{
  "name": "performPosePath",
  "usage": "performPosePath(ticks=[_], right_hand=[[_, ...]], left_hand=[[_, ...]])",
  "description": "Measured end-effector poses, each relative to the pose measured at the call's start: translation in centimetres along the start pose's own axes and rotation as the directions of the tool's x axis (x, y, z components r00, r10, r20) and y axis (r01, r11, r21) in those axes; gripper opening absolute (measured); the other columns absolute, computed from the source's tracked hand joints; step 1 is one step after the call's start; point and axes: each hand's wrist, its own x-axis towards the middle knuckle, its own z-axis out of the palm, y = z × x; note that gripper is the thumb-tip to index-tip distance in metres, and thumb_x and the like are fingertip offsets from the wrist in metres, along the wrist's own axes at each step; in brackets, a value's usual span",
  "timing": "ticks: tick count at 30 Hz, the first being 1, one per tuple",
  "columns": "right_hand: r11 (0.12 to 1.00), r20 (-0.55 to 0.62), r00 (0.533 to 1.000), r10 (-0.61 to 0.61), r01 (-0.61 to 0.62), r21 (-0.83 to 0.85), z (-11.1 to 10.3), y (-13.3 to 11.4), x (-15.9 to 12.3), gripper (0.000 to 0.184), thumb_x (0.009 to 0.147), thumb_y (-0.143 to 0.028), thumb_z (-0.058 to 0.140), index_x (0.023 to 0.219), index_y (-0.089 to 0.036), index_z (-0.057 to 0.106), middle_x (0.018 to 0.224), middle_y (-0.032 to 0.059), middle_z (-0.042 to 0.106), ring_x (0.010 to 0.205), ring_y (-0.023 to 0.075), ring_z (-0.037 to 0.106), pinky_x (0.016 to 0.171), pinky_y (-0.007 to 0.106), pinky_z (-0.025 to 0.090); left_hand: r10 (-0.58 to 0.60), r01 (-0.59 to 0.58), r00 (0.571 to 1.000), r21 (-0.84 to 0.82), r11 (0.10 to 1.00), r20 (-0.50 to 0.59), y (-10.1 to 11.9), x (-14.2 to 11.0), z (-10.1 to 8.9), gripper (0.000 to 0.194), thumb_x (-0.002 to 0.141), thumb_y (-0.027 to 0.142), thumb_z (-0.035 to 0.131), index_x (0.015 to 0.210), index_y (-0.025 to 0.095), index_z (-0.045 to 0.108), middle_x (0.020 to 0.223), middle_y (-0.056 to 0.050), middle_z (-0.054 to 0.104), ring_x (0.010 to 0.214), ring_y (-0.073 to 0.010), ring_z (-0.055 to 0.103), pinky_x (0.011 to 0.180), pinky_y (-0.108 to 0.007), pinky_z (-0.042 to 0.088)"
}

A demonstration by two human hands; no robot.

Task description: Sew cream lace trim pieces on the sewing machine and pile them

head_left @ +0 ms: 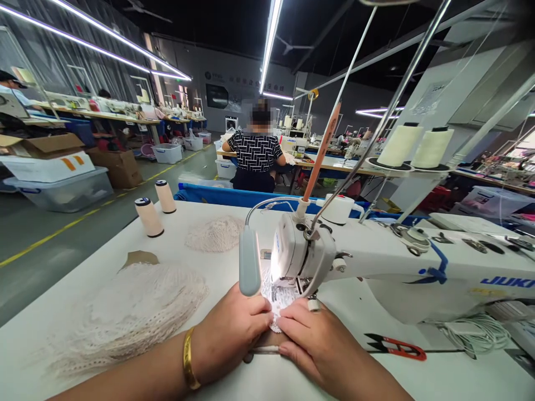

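Note:
A white lace piece [277,320] lies under the presser foot of the white sewing machine [298,250], lit by a grey lamp [249,262]. My left hand [234,323], with a gold bangle on the wrist, is closed with its fingertips on the left edge of the lace. From the other side my right hand [315,340] pinches the near right edge, its fingers bent close to the foot. Some beige material [270,340] shows between the hands; I cannot tell whether it belongs to the lace. The fingertips partly cover the fabric.
Left on the table are a large lace pile [137,312], a smaller lace pile [215,234] and two thread spools [149,217]. Red thread snips [401,348] lie at right, near a coiled pale cord [478,334]. Ahead, a person [256,150] sits at another table.

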Motion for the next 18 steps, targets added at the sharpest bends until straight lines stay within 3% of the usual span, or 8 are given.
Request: performPosePath(ticks=[3,8,18], right_hand=[[0.999,-0.026,0.999,-0.039,0.039,-0.023,0.25,0.16,-0.05,0.009,0.103,-0.023,0.067,0.094,-0.022,0.064,0.1,0.0015,0.073,0.094,0.022,0.063,0.081,0.032,0.046],[0.999,-0.049,0.998,-0.035,0.033,-0.03,0.5,0.18,-0.11,0.012,0.103,-0.022,0.066,0.091,-0.022,0.062,0.095,0.0014,0.071,0.09,0.0216,0.063,0.079,0.032,0.045],[0.997,-0.053,0.998,0.032,-0.036,-0.069,1.06,0.46,0.03,0.007,0.103,-0.019,0.062,0.099,-0.022,0.066,0.108,0.0061,0.072,0.096,0.026,0.066,0.086,0.038,0.051]], left_hand=[[0.024,-0.023,0.999,-0.042,0.999,0.036,0.18,-0.39,0.03,0.022,0.099,0.006,0.054,0.104,0.019,0.071,0.097,-0.004,0.076,0.086,-0.0229,0.067,0.082,-0.039,0.048],[-0.03,0.036,0.994,-0.055,0.998,0.103,0.2,-1.0,0.31,0.023,0.093,0.005,0.061,0.107,0.021,0.07,0.101,-0.002,0.077,0.086,-0.023,0.067,0.081,-0.038,0.047],[-0.016,0.016,1.0,0.01,1.0,0.02,-0.33,-0.25,0.32,0.02,0.1,0.008,0.057,0.105,0.019,0.073,0.095,-0.004,0.076,0.085,-0.0221,0.067,0.084,-0.036,0.05]])
